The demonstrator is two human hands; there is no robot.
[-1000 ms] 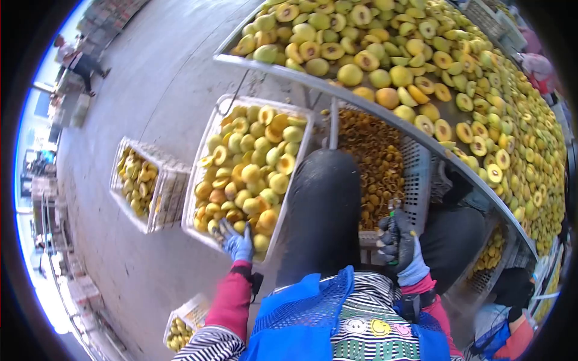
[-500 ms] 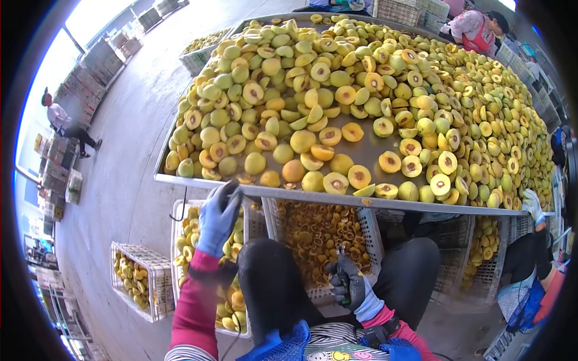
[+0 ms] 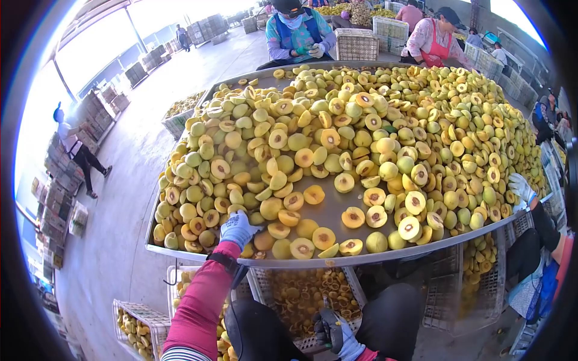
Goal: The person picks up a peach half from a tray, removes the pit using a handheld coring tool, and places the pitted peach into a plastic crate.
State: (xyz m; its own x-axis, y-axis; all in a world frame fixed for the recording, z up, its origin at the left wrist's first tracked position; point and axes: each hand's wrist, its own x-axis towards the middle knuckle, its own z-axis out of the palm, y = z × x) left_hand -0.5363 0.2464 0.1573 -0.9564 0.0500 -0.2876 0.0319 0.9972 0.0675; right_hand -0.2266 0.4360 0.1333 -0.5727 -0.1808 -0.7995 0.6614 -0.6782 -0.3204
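Note:
My left hand (image 3: 239, 230), in a pale blue-grey glove, reaches over the metal table's near rim (image 3: 313, 263) among halved yellow-green fruits (image 3: 277, 138). Its fingertips are at the fruits; whether they grip one is hidden. Low in the view, my right hand (image 3: 330, 330), in a dark-palmed glove, is curled around a small metal-tipped tool (image 3: 326, 302). It is above a crate (image 3: 359, 290) of brown-orange scraps between my knees.
White crates of fruit (image 3: 158, 319) stand at lower left. A co-worker's gloved hand (image 3: 521, 188) is at the table's right edge. Two people (image 3: 299, 37) (image 3: 435, 43) work across the table. Another person (image 3: 76, 147) walks at the left.
My left hand has gone from the table's edge onto the fruits. My right hand still holds the tool. The view has tilted up, showing more of the people behind the table.

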